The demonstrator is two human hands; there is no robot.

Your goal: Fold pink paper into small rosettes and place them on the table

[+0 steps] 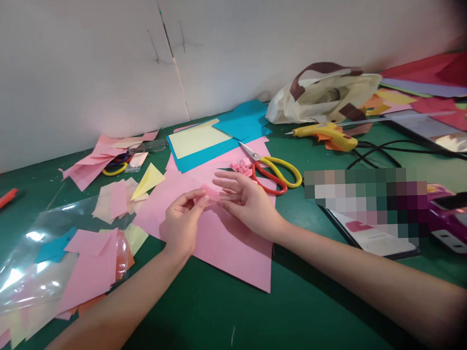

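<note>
A small pink paper piece [210, 192] is pinched between the thumb and fingers of my left hand [183, 217]. My right hand [250, 202] is at the other side of that piece, its thumb and index finger at the paper's right edge and its other fingers spread. Both hands are above a large pink sheet [244, 256]. Just behind my right hand lie curled pink paper pieces [241, 167] and scissors [273, 171] with red and yellow handles, blades open. Whether the right fingertips grip the paper is hard to tell.
Blue sheets [247, 121] and a cream sheet [196, 138] lie behind. At the right are a yellow glue gun [326, 134], black cables, a cloth bag [326, 97] and a partly blurred device [373, 234]. A clear plastic bag [33, 253] and paper scraps are at the left.
</note>
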